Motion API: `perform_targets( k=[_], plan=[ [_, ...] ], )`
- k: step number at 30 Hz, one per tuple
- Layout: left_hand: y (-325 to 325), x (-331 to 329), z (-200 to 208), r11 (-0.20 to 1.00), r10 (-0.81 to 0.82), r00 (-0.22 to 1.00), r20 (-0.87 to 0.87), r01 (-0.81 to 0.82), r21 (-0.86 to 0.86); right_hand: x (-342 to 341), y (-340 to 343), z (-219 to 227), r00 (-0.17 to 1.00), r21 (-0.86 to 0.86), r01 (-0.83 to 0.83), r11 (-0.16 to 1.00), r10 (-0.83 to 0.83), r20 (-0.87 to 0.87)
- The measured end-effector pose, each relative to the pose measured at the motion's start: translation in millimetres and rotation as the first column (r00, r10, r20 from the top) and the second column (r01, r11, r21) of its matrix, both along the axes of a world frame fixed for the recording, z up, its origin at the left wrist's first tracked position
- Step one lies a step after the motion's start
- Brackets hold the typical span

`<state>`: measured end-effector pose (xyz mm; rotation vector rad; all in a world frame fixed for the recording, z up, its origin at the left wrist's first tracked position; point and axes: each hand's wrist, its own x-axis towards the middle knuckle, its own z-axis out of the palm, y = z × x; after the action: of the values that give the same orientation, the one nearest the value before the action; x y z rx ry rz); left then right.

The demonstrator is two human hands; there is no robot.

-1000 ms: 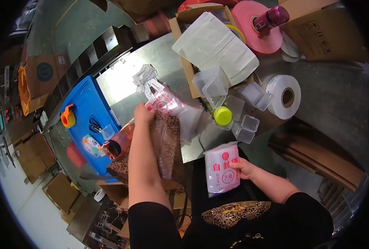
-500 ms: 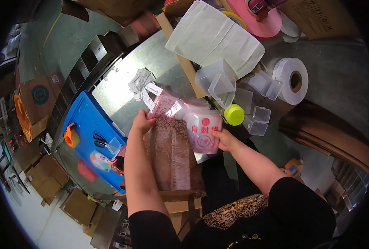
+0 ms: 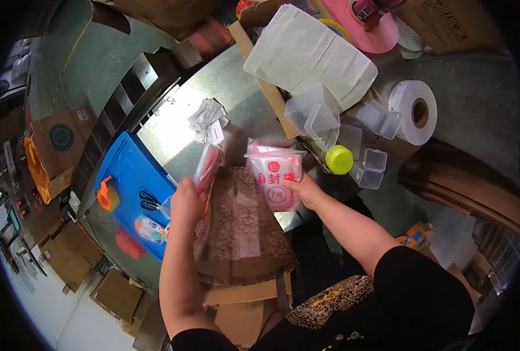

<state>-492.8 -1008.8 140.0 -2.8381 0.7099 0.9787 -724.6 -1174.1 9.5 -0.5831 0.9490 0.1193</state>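
My left hand (image 3: 188, 202) is closed round a pack of clear plastic bags (image 3: 208, 165) with red print, which stands tilted nearly edge-on. My right hand (image 3: 308, 190) pinches the right edge of another pack of plastic bags (image 3: 276, 178), its red-printed face turned up toward me. A gap separates the two packs. Beneath them spreads a brown patterned cloth (image 3: 242, 234). Just beyond the left pack lies a heap of small white slips (image 3: 207, 115) on the metal table (image 3: 172, 126).
Left of my left arm, a blue tray (image 3: 128, 169) holds scissors (image 3: 148, 200) and an orange tape dispenser (image 3: 105, 194). On the right are clear plastic boxes (image 3: 312, 111), a lime-green lid (image 3: 339, 159), a white roll (image 3: 413, 112) and white sheets (image 3: 312, 55) over a carton.
The packs have come apart. My left hand has moved down and left, turning its pack from face-up to nearly edge-on. My right hand has shifted slightly left with its pack.
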Motion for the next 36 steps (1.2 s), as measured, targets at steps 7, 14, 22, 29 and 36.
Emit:
perform_targets(
  k=[7,14,22,29,36],
  plan=[
    [3,-14,81,0.938,0.24,0.97,-0.033,-0.241,-0.251,24,7,11,0.979,-0.482,-0.195,0.854,0.202,-0.038],
    [32,-45,141,0.267,0.487,0.693,-0.532,-0.698,-0.664,37,-13,107,0.89,-0.9,-0.316,0.3,0.422,-0.172],
    [74,-124,187,-0.349,0.475,0.466,-0.746,-0.679,-0.646,-2,-71,271,0.825,-0.687,-0.095,0.72,0.444,0.35],
    [43,-233,219,-0.412,0.348,0.581,-0.736,-0.61,-0.676,-22,-101,370,0.764,0.135,-0.387,0.912,0.235,0.602],
    [20,-389,224,-0.676,0.13,0.365,-0.922,-0.647,-0.352,-55,-49,372,0.625,0.055,-0.723,0.689,0.618,0.476]
  ],
)
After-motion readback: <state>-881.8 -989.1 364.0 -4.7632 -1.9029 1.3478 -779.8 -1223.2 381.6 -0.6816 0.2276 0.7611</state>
